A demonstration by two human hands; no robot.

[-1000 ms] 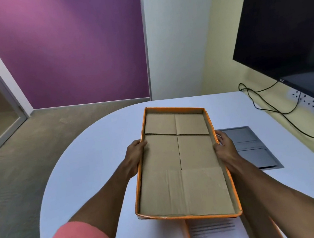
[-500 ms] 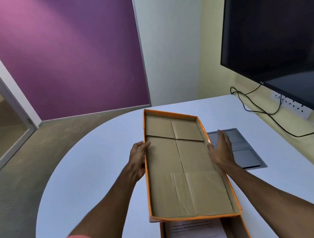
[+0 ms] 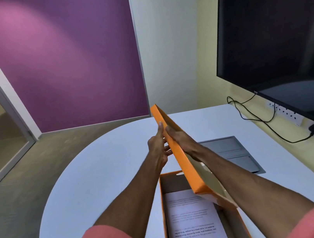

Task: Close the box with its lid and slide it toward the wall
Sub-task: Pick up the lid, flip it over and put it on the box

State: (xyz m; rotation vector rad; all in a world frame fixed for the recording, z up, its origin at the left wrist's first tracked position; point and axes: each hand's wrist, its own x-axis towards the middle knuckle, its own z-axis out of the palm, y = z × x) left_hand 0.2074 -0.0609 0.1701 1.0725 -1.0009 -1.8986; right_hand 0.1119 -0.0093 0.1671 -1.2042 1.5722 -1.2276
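Standing nearly on edge above the box (image 3: pixel 197 214), the orange lid (image 3: pixel 180 156) is tilted so its outer long wall faces left and its cardboard inside faces right. The left hand (image 3: pixel 157 146) presses that outer wall with thumb stretched up along it and fingers loosely curled under; the right hand (image 3: pixel 179 138) lies flat against the inner face, fingers closed over the rim, so the lid is pinched between the two. Its near corner hangs just over the box's right wall, its far corner points up toward the purple wall (image 3: pixel 72 60).

The box sits open on the white surface (image 3: pixel 99 178), near the person, with a printed sheet (image 3: pixel 194 225) flat inside. Its far end wall shows a small cut-out notch.

To the right of the box, a grey hatch (image 3: pixel 232 152) is set flush in the surface. Beyond it the surface runs bare to the yellow wall (image 3: pixel 206 70), where a black cable (image 3: pixel 258 120) trails below the screen (image 3: pixel 284 49). Left of the box the rounded edge of the surface curves away with bare room all along it.
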